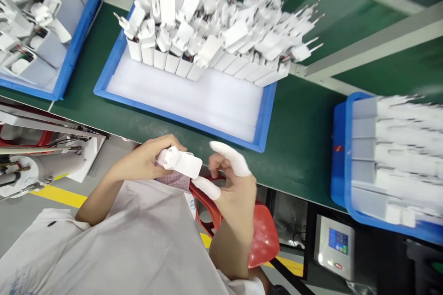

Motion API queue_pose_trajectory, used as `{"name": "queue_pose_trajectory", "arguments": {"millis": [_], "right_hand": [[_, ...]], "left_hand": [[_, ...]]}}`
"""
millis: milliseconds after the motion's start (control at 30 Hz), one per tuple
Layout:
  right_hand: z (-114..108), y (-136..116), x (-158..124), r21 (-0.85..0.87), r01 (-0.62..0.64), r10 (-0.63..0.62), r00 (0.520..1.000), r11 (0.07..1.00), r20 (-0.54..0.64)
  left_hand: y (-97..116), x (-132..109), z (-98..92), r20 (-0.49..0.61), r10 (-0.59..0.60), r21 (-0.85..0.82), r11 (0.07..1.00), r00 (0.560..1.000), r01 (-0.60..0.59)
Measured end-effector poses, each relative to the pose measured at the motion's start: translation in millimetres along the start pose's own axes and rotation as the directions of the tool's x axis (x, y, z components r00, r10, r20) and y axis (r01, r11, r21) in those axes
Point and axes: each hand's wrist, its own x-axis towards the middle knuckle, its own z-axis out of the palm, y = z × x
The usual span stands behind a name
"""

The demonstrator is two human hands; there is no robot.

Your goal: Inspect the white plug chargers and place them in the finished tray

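Observation:
My left hand [155,159] is closed around a white plug adapter [183,162], held in front of my body at the bench's near edge. Its flat cover faces up, and the prongs are not visible. My right hand [231,179] is beside it, with white finger covers on the thumb and index finger. That thumb and index finger are spread apart with nothing between them. The thumb tip lies close to the adapter's lower right corner; whether it touches I cannot tell. Beyond my hands, a blue tray [180,122] holds rows of white plug adapters [211,41], many with prongs sticking up.
Another blue tray [74,50] of white housings with wires stands at the left. At the right, a blue tray [341,156] holds more white parts. A red stool [265,235] is below the green bench [297,147], near a device with a small screen [338,241].

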Motion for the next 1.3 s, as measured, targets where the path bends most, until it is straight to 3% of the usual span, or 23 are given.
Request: {"name": "queue_pose_trajectory", "arguments": {"millis": [67,133,233,333,400,567,733,967,1133,1200,1300], "right_hand": [[-7.6,4.5,-0.3,0.005,0.057,-0.056,0.986,0.998,-0.157],[-10.2,7.5,2.2,-0.049,0.143,-0.15,0.97,0.988,-0.192],[0.1,8.5,11.6,-0.15,0.25,-0.262,0.963,0.957,-0.069],[21.2,7.1,21.8,-0.169,0.289,-0.27,0.954,0.942,0.127],[32.1,7.9,25.9,-0.164,0.314,-0.284,0.941,0.935,0.185],[30.8,20.7,29.0,-0.236,0.342,-0.338,0.939,0.909,0.059],[33.2,17.9,26.0,-0.314,0.385,-0.381,0.921,0.868,0.074],[54.1,-8.5,17.0,-0.455,0.373,-0.384,0.921,0.808,0.074],[55.5,-6.8,23.2,-0.59,0.28,-0.331,0.943,0.757,0.024],[49.7,-0.6,29.1,-0.563,0.257,-0.313,0.95,0.785,-0.003],[39.3,13.4,35.5,-0.356,0.218,-0.229,0.973,0.909,0.01]], "left_hand": [[-3.9,10.6,-6.2,-0.029,0.084,-0.032,0.996,0.996,-0.085],[-7.7,20.5,-11.0,-0.042,0.139,0.007,0.99,0.989,-0.139],[-13.0,29.0,-12.6,0.007,0.176,0.114,0.978,0.984,-0.176],[-17.5,29.4,-10.7,0.021,0.135,0.148,0.979,0.991,-0.137],[-19.2,28.2,-11.0,-0.003,0.093,0.146,0.985,0.996,-0.091],[-22.3,29.0,-19.0,-0.017,0.027,0.103,0.994,1.0,-0.025],[-27.9,32.3,-20.4,-0.019,0.156,0.114,0.982,0.988,-0.153],[-29.8,29.9,-12.7,-0.066,0.202,0.166,0.968,0.977,-0.188],[-34.1,30.0,-9.5,-0.076,0.188,0.182,0.968,0.979,-0.172],[-34.0,30.4,-10.2,-0.062,0.187,0.237,0.957,0.98,-0.167],[-32.9,29.4,-11.7,-0.052,0.134,0.273,0.955,0.99,-0.115]]}}
